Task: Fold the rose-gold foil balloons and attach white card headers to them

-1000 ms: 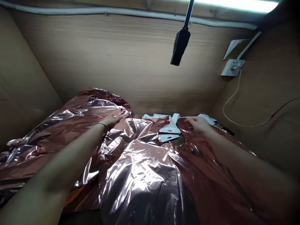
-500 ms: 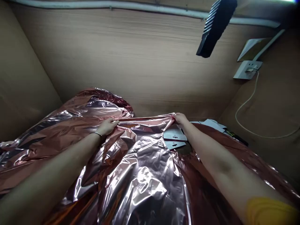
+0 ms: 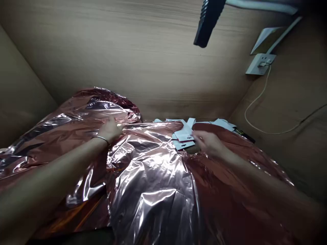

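Item 1: pinkish metallic foil point(image 3: 158, 170), wrinkled and glossy, spread across the middle of my view below the wall, with a rounded gap on its far side. More foil is heaped to the left.

Item 2: left hand point(image 3: 109, 130), thin bracelet point(image 3: 102, 139) at the wrist, over the foil at the left end of its far edge. Blur hides the fingertips from me; I cannot tell whether they are pinched on it.

Item 3: right hand point(image 3: 209, 142), at the gap, beside the cards. Also blurred; I cannot tell whether its fingers are apart or together.

Item 4: white cards point(image 3: 184, 133), overlapping, seen through and beyond the gap; dark hanging slots. Any print is too small for me to read.

Item 5: black ribbed object point(image 3: 208, 25), hanging before the wall point(image 3: 127, 51).

Item 6: white socket plate point(image 3: 260, 64), plug inserted, pale cable point(image 3: 245, 114) looping down; paper point(image 3: 263, 39) above, writing illegible.
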Demonstrator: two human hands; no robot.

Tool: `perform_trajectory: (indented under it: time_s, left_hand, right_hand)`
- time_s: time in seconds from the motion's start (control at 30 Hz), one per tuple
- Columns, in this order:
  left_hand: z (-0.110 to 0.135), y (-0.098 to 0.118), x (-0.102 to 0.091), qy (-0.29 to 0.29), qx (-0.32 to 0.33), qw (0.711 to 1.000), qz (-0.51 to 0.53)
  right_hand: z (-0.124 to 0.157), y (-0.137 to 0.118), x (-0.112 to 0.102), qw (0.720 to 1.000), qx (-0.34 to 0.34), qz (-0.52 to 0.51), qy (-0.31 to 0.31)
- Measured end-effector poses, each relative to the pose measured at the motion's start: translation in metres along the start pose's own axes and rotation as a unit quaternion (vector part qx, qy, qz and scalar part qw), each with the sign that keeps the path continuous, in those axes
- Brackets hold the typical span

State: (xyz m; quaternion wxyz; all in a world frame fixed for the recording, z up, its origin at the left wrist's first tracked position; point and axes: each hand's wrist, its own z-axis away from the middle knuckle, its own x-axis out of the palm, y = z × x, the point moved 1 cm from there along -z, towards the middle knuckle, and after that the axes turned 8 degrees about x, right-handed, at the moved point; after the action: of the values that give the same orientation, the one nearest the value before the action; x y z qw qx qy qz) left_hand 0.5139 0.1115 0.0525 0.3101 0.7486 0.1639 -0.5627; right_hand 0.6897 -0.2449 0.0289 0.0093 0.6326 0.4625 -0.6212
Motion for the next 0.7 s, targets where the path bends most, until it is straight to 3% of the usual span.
perform_trajectory:
  time_s: [0.07, 0.1, 0.13, 0.17, 0.27, 0.33, 0.4, 0.53, 0.6, 0.7]
  left_hand:
    - [0.039, 0.024, 0.0, 0.017, 0.093, 0.995, -0.04]
    - [0.064, 0.037, 0.005, 0.007, 0.188, 0.98, -0.071]
    - [0.094, 0.049, 0.012, -0.016, 0.308, 0.948, -0.085]
    - [0.124, 0.058, 0.021, -0.037, 0.373, 0.923, -0.083]
    - [0.2, 0.065, 0.05, -0.14, 0.455, 0.878, -0.053]
    - [0.224, 0.063, 0.06, -0.193, 0.458, 0.867, -0.04]
    - [0.227, 0.068, 0.06, -0.211, 0.441, 0.872, -0.029]
    - [0.223, 0.1, 0.048, -0.161, 0.425, 0.891, -0.014]
    - [0.229, 0.116, 0.051, -0.167, 0.448, 0.878, -0.011]
    - [0.241, 0.123, 0.068, -0.198, 0.468, 0.861, -0.011]
  right_hand:
    - [0.068, 0.01, -0.001, 0.995, -0.061, 0.046, -0.071]
    - [0.099, 0.017, 0.0, 0.988, -0.075, 0.086, -0.101]
    - [0.127, 0.025, 0.001, 0.985, -0.052, 0.123, -0.112]
    - [0.15, 0.033, 0.003, 0.98, -0.022, 0.15, -0.13]
    - [0.19, 0.05, 0.01, 0.972, 0.033, 0.176, -0.153]
    - [0.198, 0.055, 0.015, 0.975, 0.034, 0.164, -0.148]
    - [0.199, 0.054, 0.018, 0.978, 0.034, 0.148, -0.145]
    - [0.187, 0.061, 0.004, 0.985, 0.005, 0.092, -0.146]
    - [0.169, 0.081, -0.016, 0.992, 0.028, 0.094, -0.079]
    - [0.132, 0.131, -0.053, 0.975, 0.148, 0.156, 0.056]
